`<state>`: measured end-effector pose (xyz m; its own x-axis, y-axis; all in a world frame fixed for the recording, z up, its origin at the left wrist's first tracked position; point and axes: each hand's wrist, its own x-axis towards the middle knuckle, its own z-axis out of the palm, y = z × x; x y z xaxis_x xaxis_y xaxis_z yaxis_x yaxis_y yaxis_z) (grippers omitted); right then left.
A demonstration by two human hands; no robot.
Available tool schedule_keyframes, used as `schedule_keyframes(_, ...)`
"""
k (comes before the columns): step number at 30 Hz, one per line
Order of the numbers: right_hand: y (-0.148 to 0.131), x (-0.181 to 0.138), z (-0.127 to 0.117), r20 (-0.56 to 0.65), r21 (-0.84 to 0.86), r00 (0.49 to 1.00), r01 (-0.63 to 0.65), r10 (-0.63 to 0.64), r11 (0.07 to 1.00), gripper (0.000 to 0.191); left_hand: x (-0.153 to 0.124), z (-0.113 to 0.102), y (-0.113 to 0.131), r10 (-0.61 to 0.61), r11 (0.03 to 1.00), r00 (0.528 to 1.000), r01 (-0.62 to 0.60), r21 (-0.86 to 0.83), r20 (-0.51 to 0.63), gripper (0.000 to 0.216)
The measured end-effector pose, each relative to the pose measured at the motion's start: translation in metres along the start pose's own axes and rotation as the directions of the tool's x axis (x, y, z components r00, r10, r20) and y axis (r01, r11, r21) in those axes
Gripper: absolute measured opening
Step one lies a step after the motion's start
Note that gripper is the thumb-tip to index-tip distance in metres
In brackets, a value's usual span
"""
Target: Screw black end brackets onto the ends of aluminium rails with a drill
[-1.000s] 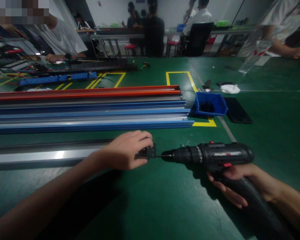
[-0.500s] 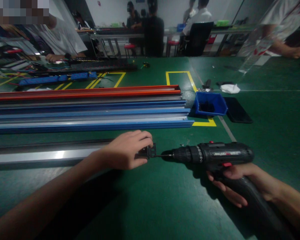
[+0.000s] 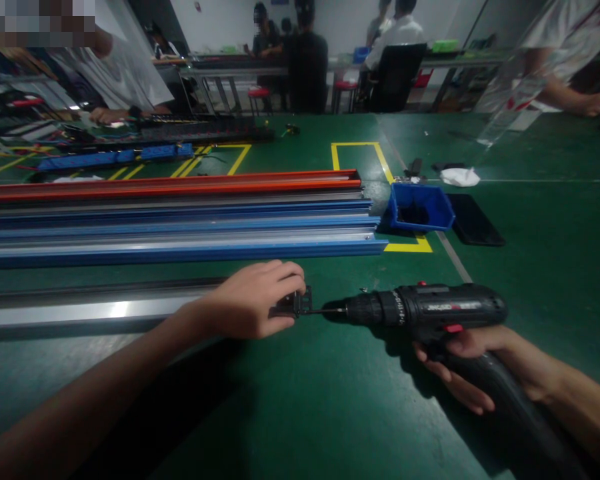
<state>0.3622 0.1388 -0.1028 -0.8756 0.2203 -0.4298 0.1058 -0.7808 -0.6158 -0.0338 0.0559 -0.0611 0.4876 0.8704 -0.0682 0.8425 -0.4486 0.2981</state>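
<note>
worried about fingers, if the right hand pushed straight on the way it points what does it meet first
Probably the black end piece on the grey rail: the drill in the right hand seems to touch it, left hand gripping it.

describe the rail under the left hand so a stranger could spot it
On the green table, find the bundle of orange and blue rails. Just nearer the person lies a single rail, its right end under the left hand, facing the black drill. Unlike its coloured neighbours, it is plain grey and lies alone.
</note>
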Motion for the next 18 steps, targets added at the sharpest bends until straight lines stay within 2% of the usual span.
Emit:
schedule_keyframes(8, -0.0020, 0.0004, 0.0041, -0.016, 0.007, 1.000, 0.002, -0.002, 1.000, 0.035, 0.0002, -0.0011, 0.0017, -0.004, 1.000, 1.000, 0.004, -0.002, 0.010, 0.035)
schedule_keyframes(18, -0.0018, 0.0011, -0.0011, 0.028, 0.038, 1.000, -0.006, 0.005, 0.999, 0.034, 0.0005, -0.0005, 0.0001, -0.007, 1.000, 1.000, 0.007, -0.010, 0.015, 0.036)
